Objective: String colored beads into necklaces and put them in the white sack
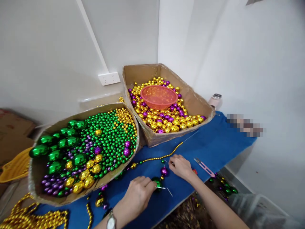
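My left hand (137, 196), with a wristwatch (111, 221), is closed on a thin pale strand (160, 187) that sticks out past its fingertips. Just behind those fingertips sits a large green bead (157, 182). A purple bead (164, 171) lies between the two hands, with small gold and green beads in line with it. My right hand (180, 166) has its fingertips pinched together at a fine thread (166, 161) above the purple bead. Beyond it, a string of small gold beads (164, 156) runs across the blue cloth (212, 136).
Pink thread snips (206, 169) lie right of my right hand. Cardboard boxes of green, purple and gold beads (140, 135) stand behind, one holding a pink bowl (159, 97). Gold bead strings (35, 216) are heaped at front left. A bottle (215, 100) stands at the wall.
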Demonstrator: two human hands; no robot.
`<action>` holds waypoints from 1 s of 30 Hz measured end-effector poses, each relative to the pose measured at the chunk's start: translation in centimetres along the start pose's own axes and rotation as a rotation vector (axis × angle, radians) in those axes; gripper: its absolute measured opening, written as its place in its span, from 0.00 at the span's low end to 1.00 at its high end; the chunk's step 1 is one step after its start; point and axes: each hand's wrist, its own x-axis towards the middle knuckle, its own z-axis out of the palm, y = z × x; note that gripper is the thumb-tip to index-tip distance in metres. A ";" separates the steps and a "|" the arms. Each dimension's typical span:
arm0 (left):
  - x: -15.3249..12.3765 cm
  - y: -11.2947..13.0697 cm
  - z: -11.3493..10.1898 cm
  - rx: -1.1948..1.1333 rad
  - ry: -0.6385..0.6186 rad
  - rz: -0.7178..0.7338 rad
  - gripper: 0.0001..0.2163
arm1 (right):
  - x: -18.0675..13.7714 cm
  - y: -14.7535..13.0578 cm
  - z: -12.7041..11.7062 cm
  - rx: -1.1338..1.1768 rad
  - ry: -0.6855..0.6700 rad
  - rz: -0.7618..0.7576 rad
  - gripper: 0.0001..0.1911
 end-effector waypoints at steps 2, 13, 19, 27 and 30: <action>-0.2 -0.1 -0.1 -0.011 0.010 -0.012 0.09 | 0.1 0.0 -0.1 0.002 -0.014 0.004 0.11; -0.1 -0.2 -1.0 -0.295 0.105 -0.155 0.11 | 0.0 0.2 -0.6 0.367 0.056 0.019 0.12; 1.0 0.2 -0.9 -0.929 0.203 -0.539 0.15 | -1.4 -2.5 -2.0 0.884 0.073 -0.020 0.24; 2.2 1.1 0.8 -1.379 0.355 -0.776 0.20 | -3.0 -8.4 -1.8 1.317 0.127 -0.003 0.22; 2.0 1.3 1.1 -1.445 0.385 -0.771 0.21 | -3.1 -9.6 -0.8 1.383 0.149 0.013 0.20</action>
